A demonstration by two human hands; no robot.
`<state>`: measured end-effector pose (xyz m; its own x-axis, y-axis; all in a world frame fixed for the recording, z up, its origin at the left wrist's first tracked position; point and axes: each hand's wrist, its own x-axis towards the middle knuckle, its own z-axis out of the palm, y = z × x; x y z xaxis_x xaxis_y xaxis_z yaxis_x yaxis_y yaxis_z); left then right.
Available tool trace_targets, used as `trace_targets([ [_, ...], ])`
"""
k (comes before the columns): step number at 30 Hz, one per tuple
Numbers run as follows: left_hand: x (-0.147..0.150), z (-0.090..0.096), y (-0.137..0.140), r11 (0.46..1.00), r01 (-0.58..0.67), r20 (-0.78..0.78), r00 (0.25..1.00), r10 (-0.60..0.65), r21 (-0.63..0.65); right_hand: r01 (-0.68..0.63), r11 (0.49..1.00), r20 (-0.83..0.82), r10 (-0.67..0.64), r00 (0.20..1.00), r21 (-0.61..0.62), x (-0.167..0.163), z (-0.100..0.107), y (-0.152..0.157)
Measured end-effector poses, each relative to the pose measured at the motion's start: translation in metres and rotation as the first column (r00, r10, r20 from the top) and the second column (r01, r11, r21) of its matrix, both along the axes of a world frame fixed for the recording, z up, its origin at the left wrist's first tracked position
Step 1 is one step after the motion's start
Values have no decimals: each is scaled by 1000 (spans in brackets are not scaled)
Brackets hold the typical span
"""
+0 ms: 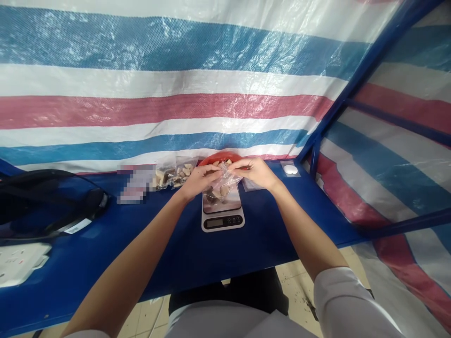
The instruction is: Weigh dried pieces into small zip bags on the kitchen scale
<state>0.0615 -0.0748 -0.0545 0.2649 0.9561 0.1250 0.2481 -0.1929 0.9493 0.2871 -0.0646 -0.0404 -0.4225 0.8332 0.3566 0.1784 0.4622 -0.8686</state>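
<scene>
A clear plastic bag (pixel 222 188) with pale and dark pieces in it hangs over or rests on the plate of a small kitchen scale (pixel 222 221); I cannot tell which. My left hand (pixel 201 180) pinches the bag's top from the left. From the right, my right hand (pixel 256 172) pinches the same top edge, fingers bent and close to the left ones. Directly behind the hands stands a red bowl (pixel 229 156), partly hidden, with similar pale pieces inside. The scale's display looks dark, its digits unreadable.
Filled clear bags (pixel 176 175) lie left of the hands, beside a blurred-out paper (pixel 136 185). Flat clear bags (pixel 252 186) sit under my right hand. A white earbud case (pixel 291 170) is far right. Black headgear (pixel 52 206) and a white power strip (pixel 23 263) occupy the left.
</scene>
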Motion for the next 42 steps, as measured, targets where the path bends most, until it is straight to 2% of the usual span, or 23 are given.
trace_targets([
  [3,1,-4,0,998,-68,130,989,67,2,74,997,-50,-73,996,17,2,1,-2],
  [6,3,-12,-3,991,-132,265,954,137,-39,173,985,-154,-172,973,-3,4,-6,-3],
  [9,11,-20,-9,974,-191,413,882,225,-122,248,955,-266,-285,921,-165,1,-20,-2],
  [11,18,-24,-15,958,-229,478,831,286,-175,245,913,-305,-347,887,-327,-5,-29,-1],
  [13,25,-27,-22,940,-262,515,787,340,-220,217,873,-326,-378,866,-436,-11,-36,-2],
  [17,34,-28,-36,928,-234,563,742,364,-291,192,863,-339,-376,862,-468,-19,-42,-3],
  [24,33,-25,-27,940,-213,587,738,334,-268,166,865,-347,-356,868,-473,-25,-56,4],
  [29,33,-33,-15,950,-226,592,743,312,-216,171,855,-353,-374,857,-490,-26,-66,4],
  [33,28,-43,-6,954,-248,534,790,301,-171,197,849,-323,-386,864,-490,-25,-70,4],
  [37,18,-51,5,962,-263,427,864,268,-71,238,837,-331,-433,838,-492,-25,-72,3],
  [42,10,-56,7,971,-232,399,886,237,-63,253,830,-362,-464,809,-497,-28,-75,3],
])
